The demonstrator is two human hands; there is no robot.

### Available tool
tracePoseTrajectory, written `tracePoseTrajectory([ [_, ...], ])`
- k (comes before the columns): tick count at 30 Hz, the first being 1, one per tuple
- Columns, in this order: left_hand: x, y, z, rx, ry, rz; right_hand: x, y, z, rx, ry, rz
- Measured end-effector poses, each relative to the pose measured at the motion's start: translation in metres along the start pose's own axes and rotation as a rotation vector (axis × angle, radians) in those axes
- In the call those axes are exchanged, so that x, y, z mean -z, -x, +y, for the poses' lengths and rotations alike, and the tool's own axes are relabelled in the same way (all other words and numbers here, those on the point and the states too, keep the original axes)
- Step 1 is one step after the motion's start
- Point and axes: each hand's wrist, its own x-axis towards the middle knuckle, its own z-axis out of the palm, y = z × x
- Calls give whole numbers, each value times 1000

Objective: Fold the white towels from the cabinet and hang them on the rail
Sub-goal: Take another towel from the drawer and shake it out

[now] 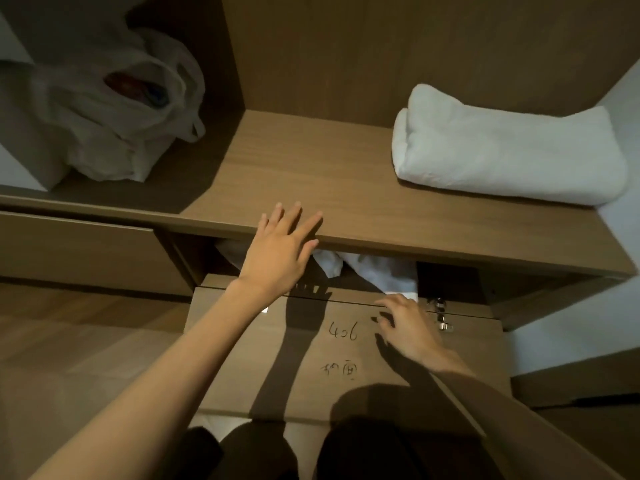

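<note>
- Below the shelf (311, 161), crumpled white towels (374, 271) sit inside the cabinet (its door (311, 362) hangs open).
- On the shelf's front edge: my left hand (282, 249), fingers (294, 216) straight, empty.
- Beneath the shelf: my right hand (410, 329) touches the door, fingers loosely bent, empty.
- On the shelf's right end: a folded towel (505, 150).

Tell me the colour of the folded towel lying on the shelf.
Plain white, no pattern. The folded towel shows best in the head view.

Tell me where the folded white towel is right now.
In the head view, the folded white towel lies on the right end of the wooden shelf, beside the white wall, far from the plastic bag on the left.
</note>
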Motion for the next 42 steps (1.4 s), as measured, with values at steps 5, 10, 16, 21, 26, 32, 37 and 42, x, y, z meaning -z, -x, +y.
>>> tracePoseTrajectory([
  [5, -36, 1, -12, -71, -26, 186, -39, -47, 45, -172, 35, 38],
  [10, -47, -1, -13, -68, -6, 255, -63, -76, 77, -310, -19, -85],
  [16, -55, -1, -13, -65, -10, 296, -87, -98, 86, -352, -26, -32],
  [21, -56, -2, -14, -68, 0, 308, -91, -111, 90, -302, 214, 105],
  [26, -55, -2, -15, -76, 15, 309, -83, -115, 90, -270, 322, 26],
  [32, -53, -1, -14, -75, 10, 294, -54, -83, 73, -22, 77, 189],
  [37, -50, 0, -10, -50, 18, 274, 18, -29, 56, 110, -129, 218],
  [42, -47, 1, -8, -18, 26, 197, 78, 10, 24, 211, -217, 322],
])
